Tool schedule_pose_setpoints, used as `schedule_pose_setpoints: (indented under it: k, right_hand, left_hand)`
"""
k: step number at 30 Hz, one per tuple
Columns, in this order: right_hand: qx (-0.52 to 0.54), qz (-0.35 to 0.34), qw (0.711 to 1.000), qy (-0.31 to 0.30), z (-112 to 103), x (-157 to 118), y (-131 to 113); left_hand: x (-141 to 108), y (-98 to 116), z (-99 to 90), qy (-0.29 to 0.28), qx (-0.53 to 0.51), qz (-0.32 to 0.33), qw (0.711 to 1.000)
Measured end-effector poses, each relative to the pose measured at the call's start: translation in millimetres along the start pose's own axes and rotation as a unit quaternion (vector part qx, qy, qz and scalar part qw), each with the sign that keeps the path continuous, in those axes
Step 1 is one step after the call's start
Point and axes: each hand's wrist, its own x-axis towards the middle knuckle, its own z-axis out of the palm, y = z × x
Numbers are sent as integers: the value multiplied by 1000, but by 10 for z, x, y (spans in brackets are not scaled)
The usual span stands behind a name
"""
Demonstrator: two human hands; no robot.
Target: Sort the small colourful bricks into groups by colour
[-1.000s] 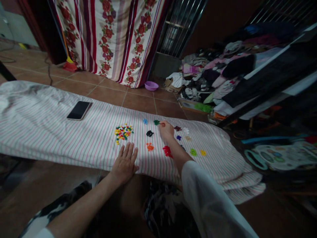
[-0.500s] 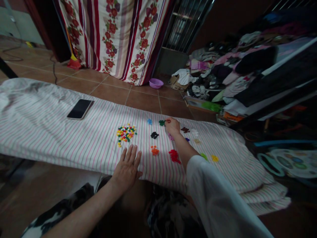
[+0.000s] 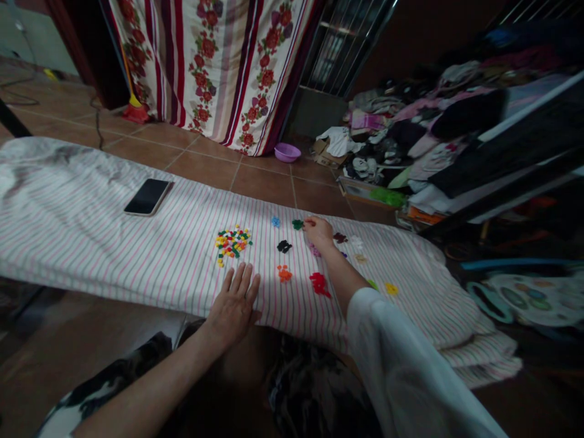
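Note:
My left hand (image 3: 232,301) lies flat on the striped cloth (image 3: 191,213), fingers stretched toward a mixed heap of small colored pieces (image 3: 232,241). At the far side of the cloth, my right hand (image 3: 319,231) has its fingertips pinched together beside a dark green pile (image 3: 297,224). Anything between those fingertips is too small to make out. Around it lie single-color piles: light blue (image 3: 275,222), black (image 3: 284,246), orange (image 3: 284,274), red (image 3: 319,284), brown (image 3: 340,237), white (image 3: 356,243) and yellow (image 3: 391,288). My right wrist partly covers a purple pile (image 3: 314,249).
A phone (image 3: 148,196) rests on the cloth at left. Beyond it are a floral curtain (image 3: 228,67), a red broom (image 3: 135,112) and a purple basin (image 3: 287,152) on the tiled floor. Heaped clothes (image 3: 401,128) fill the right background.
The view has shifted slightly. My right hand stays beside the dark green pile with its fingertips still together, and my left hand remains flat on the cloth.

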Motion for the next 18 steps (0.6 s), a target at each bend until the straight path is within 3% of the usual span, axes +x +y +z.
schedule_pose_setpoints:
  k: [9, 13, 18]
  right_hand:
    - [1, -6, 1000, -22, -120, -249, -291]
    - [20, -59, 995, -73, -41, -402, -577]
    - [41, -136, 979, -148, 106, -647, -977]
  left_hand:
    - [10, 2, 28, 1, -3, -4, 1000]
    - [5, 6, 15, 9, -2, -6, 1000]
    - [13, -11, -35, -20, -28, -1, 999]
